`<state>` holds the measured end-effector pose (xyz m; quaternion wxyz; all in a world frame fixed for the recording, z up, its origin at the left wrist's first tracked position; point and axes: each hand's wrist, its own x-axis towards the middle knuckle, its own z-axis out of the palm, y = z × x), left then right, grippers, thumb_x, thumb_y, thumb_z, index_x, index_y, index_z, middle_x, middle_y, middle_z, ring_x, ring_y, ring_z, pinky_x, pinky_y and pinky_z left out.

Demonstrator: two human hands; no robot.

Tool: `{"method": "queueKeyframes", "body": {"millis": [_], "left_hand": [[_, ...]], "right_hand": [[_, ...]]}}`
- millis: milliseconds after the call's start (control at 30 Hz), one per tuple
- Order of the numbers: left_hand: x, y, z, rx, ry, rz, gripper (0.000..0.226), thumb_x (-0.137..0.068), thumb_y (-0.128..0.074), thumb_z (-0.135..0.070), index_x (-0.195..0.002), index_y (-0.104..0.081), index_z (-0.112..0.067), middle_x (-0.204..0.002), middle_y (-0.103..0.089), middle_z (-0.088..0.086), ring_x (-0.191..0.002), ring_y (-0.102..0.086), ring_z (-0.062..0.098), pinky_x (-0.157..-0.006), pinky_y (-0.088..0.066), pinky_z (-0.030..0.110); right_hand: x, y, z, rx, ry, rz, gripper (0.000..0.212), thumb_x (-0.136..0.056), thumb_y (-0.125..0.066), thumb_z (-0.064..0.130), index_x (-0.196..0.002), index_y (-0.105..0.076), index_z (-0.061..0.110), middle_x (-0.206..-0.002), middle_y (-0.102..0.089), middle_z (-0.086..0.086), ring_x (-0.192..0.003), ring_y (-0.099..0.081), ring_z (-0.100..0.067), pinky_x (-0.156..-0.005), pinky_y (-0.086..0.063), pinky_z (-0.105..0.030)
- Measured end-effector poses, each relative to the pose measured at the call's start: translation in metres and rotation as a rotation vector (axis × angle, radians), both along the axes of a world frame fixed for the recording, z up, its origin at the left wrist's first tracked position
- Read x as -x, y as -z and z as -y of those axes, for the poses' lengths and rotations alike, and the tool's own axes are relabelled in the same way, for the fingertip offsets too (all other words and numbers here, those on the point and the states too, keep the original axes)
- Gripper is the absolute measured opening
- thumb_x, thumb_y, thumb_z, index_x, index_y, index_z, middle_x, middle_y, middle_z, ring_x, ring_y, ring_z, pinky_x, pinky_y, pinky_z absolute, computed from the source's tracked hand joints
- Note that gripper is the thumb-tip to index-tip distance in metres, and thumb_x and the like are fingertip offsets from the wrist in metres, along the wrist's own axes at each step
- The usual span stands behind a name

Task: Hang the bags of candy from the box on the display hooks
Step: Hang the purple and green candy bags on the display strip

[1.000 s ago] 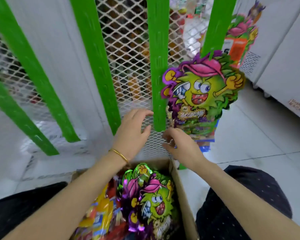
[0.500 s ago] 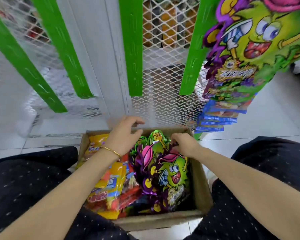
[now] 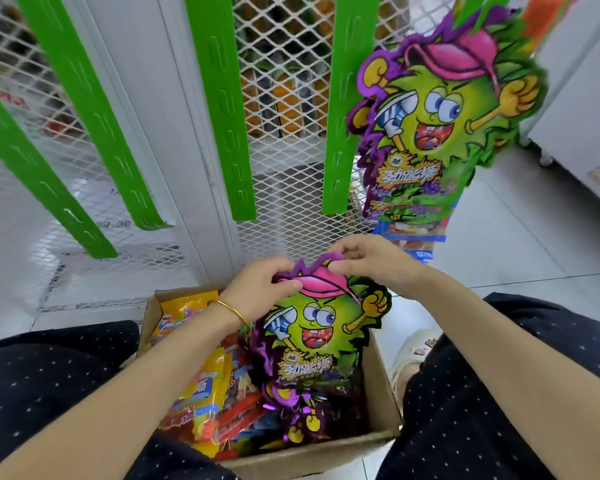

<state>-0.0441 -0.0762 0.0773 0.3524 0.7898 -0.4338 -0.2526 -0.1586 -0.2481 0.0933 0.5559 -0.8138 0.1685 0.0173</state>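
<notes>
In the head view, the green monster-shaped candy bag (image 3: 312, 337) stands upright over the cardboard box (image 3: 312, 452). Its long axis runs up and down, with the pink cap toward the display, the feet down in the box and the printed face toward the camera. The left hand (image 3: 257, 292) pinches the cap's left edge. The right hand (image 3: 371, 261) pinches the purple top edge, with its fingers curled over it.

The box sits on the floor between the person's knees and holds yellow candy bags (image 3: 201, 389) and red packets on its left side.

A matching hanging bag (image 3: 444, 112) is on the display at upper right, above blue packs (image 3: 409, 233). Green slotted strips (image 3: 222, 109) cross the white mesh panel (image 3: 284, 46) behind the hands.
</notes>
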Motion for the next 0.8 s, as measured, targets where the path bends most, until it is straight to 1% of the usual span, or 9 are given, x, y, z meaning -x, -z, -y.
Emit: {"method": "queueKeyframes", "body": {"millis": [133,233,267,333,400,500,600,667,800], "left_hand": [[-0.007,-0.074,0.027,0.012,0.101,0.095,0.017,-0.086,-0.063,-0.016,-0.092,-0.066,0.0,-0.082,-0.06,0.018,-0.071,-0.049,0.015,-0.064,-0.036,0.026],[-0.003,-0.148,0.058,-0.012,0.207,0.191,0.026,-0.089,-0.057,-0.033,-0.098,-0.066,-0.011,-0.089,-0.064,0.004,-0.075,-0.055,0.009,-0.063,-0.04,0.013],[0.0,-0.173,0.069,0.038,0.189,0.188,0.026,-0.09,-0.055,-0.036,-0.101,-0.066,-0.016,-0.094,-0.065,-0.003,-0.082,-0.059,0.005,-0.068,-0.043,0.008],[0.005,-0.217,0.099,0.24,0.12,0.154,0.023,-0.091,-0.053,-0.033,-0.107,-0.062,-0.018,-0.101,-0.065,-0.006,-0.094,-0.062,0.007,-0.081,-0.051,0.017],[0.009,-0.25,0.131,0.413,0.043,0.197,0.026,-0.091,-0.055,-0.024,-0.115,-0.058,-0.013,-0.104,-0.061,-0.004,-0.093,-0.06,0.009,-0.083,-0.049,0.018],[0.009,-0.277,0.174,0.503,-0.012,0.274,0.031,-0.09,-0.056,-0.012,-0.118,-0.054,0.0,-0.112,-0.061,0.011,-0.091,-0.052,0.01,-0.071,-0.041,0.008],[0.006,-0.283,0.201,0.5,-0.085,0.269,0.02,-0.088,-0.059,-0.015,-0.106,-0.058,-0.005,-0.096,-0.062,0.013,-0.084,-0.06,0.024,-0.072,-0.049,0.023],[0.004,-0.287,0.208,0.481,-0.081,0.273,0.013,-0.088,-0.06,-0.02,-0.079,-0.056,-0.011,-0.073,-0.055,0.011,-0.068,-0.056,0.024,-0.066,-0.049,0.035],[0.005,-0.296,0.209,0.379,-0.037,0.411,0.038,-0.092,-0.054,-0.03,-0.061,-0.041,-0.012,-0.056,-0.033,0.003,-0.051,-0.03,0.016,-0.052,-0.023,0.031]], "right_hand": [[0.017,-0.058,0.019,0.043,0.103,0.124,0.021,-0.085,-0.065,0.016,-0.09,-0.065,-0.005,-0.082,-0.062,-0.021,-0.075,-0.058,-0.018,-0.074,-0.049,-0.032],[0.028,-0.11,0.038,0.181,0.163,0.257,0.009,-0.087,-0.063,0.016,-0.085,-0.07,0.011,-0.078,-0.066,-0.008,-0.07,-0.061,-0.013,-0.068,-0.052,-0.024],[0.032,-0.127,0.045,0.251,0.189,0.287,0.011,-0.087,-0.063,0.018,-0.086,-0.07,0.01,-0.079,-0.066,-0.014,-0.07,-0.061,-0.021,-0.067,-0.052,-0.03],[0.038,-0.155,0.064,0.404,0.235,0.341,0.023,-0.088,-0.063,0.022,-0.089,-0.066,-0.001,-0.083,-0.06,-0.026,-0.073,-0.055,-0.036,-0.066,-0.047,-0.042],[0.043,-0.179,0.081,0.501,0.29,0.387,0.023,-0.087,-0.063,0.019,-0.088,-0.064,-0.004,-0.075,-0.057,-0.019,-0.064,-0.05,-0.021,-0.063,-0.042,-0.035],[0.048,-0.208,0.097,0.486,0.361,0.478,0.005,-0.085,-0.065,0.012,-0.087,-0.068,0.009,-0.074,-0.061,-0.002,-0.063,-0.05,-0.001,-0.064,-0.043,-0.02],[0.042,-0.224,0.11,0.514,0.424,0.539,0.009,-0.084,-0.066,0.01,-0.092,-0.069,0.006,-0.08,-0.066,-0.009,-0.066,-0.052,-0.005,-0.067,-0.046,-0.027],[0.034,-0.232,0.119,0.577,0.47,0.57,0.011,-0.084,-0.067,0.011,-0.094,-0.07,0.008,-0.074,-0.064,0.002,-0.057,-0.049,0.002,-0.061,-0.044,-0.017],[0.019,-0.242,0.129,0.743,0.594,0.648,0.008,-0.083,-0.067,0.016,-0.09,-0.069,0.011,-0.071,-0.058,0.007,-0.065,-0.051,-0.007,-0.058,-0.036,-0.01]]}}
